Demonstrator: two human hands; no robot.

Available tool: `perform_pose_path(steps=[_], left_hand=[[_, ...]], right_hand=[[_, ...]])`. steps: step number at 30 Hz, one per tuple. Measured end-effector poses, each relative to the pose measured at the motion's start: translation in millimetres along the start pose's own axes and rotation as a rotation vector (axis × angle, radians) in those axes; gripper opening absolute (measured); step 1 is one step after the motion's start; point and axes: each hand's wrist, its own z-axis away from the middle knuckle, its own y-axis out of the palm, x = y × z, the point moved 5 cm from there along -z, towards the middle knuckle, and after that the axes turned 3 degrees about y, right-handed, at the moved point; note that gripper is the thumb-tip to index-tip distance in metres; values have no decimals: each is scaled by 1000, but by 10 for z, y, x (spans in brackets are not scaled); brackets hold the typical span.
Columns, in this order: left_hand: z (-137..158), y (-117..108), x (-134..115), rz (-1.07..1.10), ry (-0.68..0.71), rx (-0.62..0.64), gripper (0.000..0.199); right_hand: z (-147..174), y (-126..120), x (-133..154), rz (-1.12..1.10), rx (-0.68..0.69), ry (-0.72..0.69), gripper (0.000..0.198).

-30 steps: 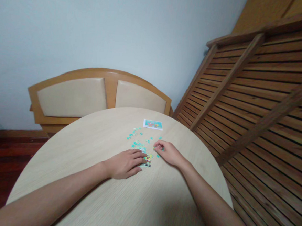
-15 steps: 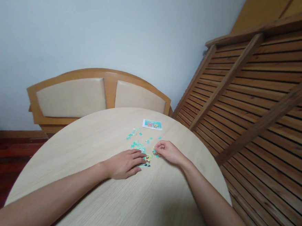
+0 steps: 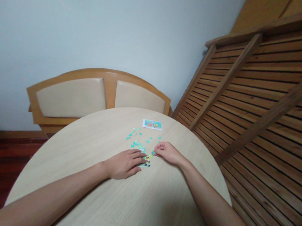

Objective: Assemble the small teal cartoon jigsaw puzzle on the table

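Note:
My left hand [image 3: 127, 163] lies flat over the left part of a partly joined jigsaw puzzle [image 3: 148, 158], its fingers stretched out on the pieces. A yellow cartoon figure shows on the uncovered right side of the puzzle. At that side's upper edge, my right hand [image 3: 167, 151] pinches a small puzzle piece [image 3: 153, 152], mostly hidden by the fingertips. Several loose teal puzzle pieces [image 3: 135, 144] lie just beyond my left fingers. How much of the puzzle sits beneath my left hand is hidden.
A printed picture card [image 3: 152, 124] with cartoon figures lies farther back on the round wooden table [image 3: 88, 194]. More scattered pieces [image 3: 129, 136] are between card and puzzle. Behind the table stands a padded headboard [image 3: 71, 97]; a slatted wooden frame [image 3: 264, 117] leans at the right.
My right hand has shifted slightly left and nearer the puzzle's edge with the piece in its fingertips. My left hand stays in place.

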Motion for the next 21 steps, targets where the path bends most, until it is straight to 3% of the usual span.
perform_pose_path(steps=[11, 21], left_hand=[[-11, -8, -9, -9, -16, 18, 34], [-16, -5, -5, -8, -10, 17, 35]], right_hand=[[134, 35, 63, 93, 140, 106, 13], [139, 83, 50, 148, 125, 106, 7]])
